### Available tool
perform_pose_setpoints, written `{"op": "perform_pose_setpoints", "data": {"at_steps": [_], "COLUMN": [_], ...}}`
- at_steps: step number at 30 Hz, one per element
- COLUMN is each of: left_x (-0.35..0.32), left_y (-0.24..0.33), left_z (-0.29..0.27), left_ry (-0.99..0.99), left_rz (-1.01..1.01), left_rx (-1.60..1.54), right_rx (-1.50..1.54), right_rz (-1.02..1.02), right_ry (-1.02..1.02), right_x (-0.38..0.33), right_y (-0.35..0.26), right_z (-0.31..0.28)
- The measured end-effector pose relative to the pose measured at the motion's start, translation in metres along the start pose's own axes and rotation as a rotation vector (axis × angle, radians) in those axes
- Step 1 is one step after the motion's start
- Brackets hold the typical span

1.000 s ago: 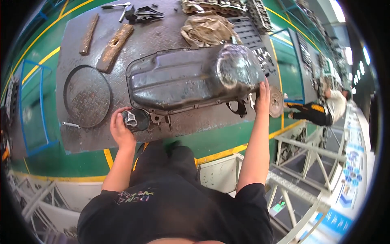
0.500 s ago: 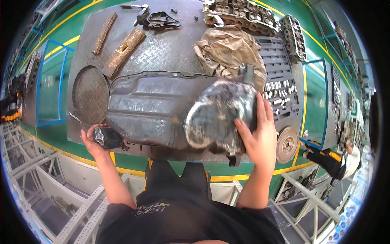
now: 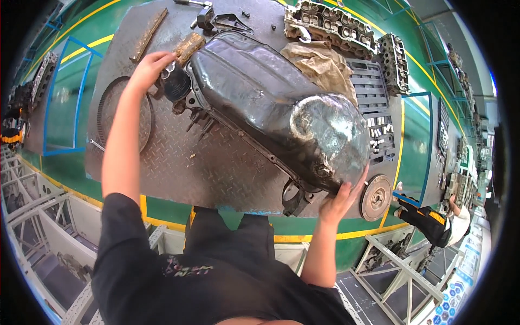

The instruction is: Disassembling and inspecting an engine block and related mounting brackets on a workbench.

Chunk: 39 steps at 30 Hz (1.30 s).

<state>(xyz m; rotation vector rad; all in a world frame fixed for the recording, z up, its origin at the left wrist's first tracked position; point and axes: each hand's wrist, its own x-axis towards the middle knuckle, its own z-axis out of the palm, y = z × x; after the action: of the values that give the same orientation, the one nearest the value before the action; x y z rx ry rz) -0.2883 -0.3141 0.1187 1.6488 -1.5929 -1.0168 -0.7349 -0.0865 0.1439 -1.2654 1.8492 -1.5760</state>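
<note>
**Both hands on the engine block, oil pan up**

The engine block with its dark, shiny oil pan [image 3: 271, 108] lies diagonally across the grey checker-plate table [image 3: 206, 168], pan side up, running from the upper left toward the table's near right edge. Your right hand [image 3: 341, 197] is cupped under the bulged lower-right end of the pan, fingers curled up against its rounded side, right at the table's edge. Your left hand [image 3: 149, 67] reaches to the far upper-left end and is closed over the black cylindrical oil filter [image 3: 176, 84] mounted there; whether you are gripping it tight or only resting on it, you cannot tell from this view.

Just beyond your left hand lies a rusty brown block [image 3: 189, 46], with a long rusty bar [image 3: 147, 33] further left. Beside your left forearm a toothed ring gear [image 3: 108, 114] lies flat on the table. Behind the pan sits a crumpled brown rag [image 3: 319, 62], and behind that a cylinder head [image 3: 330, 24]. To the right of the pan a grey slotted tray [image 3: 376, 105] holds small metal parts. A round disc [image 3: 376, 197] lies near your right hand at the table's corner. Further right, another person [image 3: 433, 222] in dark and orange clothing crouches on the green floor [image 3: 65, 92].
</note>
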Motion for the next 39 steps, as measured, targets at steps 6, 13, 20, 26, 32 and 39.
{"op": "perform_pose_setpoints", "data": {"at_steps": [6, 13, 20, 26, 32, 39], "left_x": [0.025, -0.016, -0.072, -0.062, -0.072, -0.141], "left_y": [0.027, 0.004, 0.023, 0.03, 0.033, -0.009], "left_z": [0.014, 0.033, 0.076, 0.079, 0.081, 0.095], "left_ry": [-0.13, 0.137, 0.331, 0.335, 0.388, 0.449], "left_rz": [-0.031, 0.096, -0.059, -0.113, -0.119, -0.022], "left_rx": [0.462, 0.455, 0.418, 0.498, 0.41, 0.372], "right_rx": [0.344, 0.442, 0.009, -0.764, -0.955, -0.835], "right_rz": [-0.005, -0.054, 0.246, -0.177, -0.197, -0.276], "right_ry": [0.258, 0.181, -0.233, -0.753, -0.771, -0.475], "right_x": [-0.007, 0.058, 0.21, 0.32, 0.318, 0.201], "right_y": [0.03, 0.049, 0.056, 0.005, 0.017, -0.022], "right_z": [0.034, 0.025, -0.017, 0.072, 0.112, 0.048]}}
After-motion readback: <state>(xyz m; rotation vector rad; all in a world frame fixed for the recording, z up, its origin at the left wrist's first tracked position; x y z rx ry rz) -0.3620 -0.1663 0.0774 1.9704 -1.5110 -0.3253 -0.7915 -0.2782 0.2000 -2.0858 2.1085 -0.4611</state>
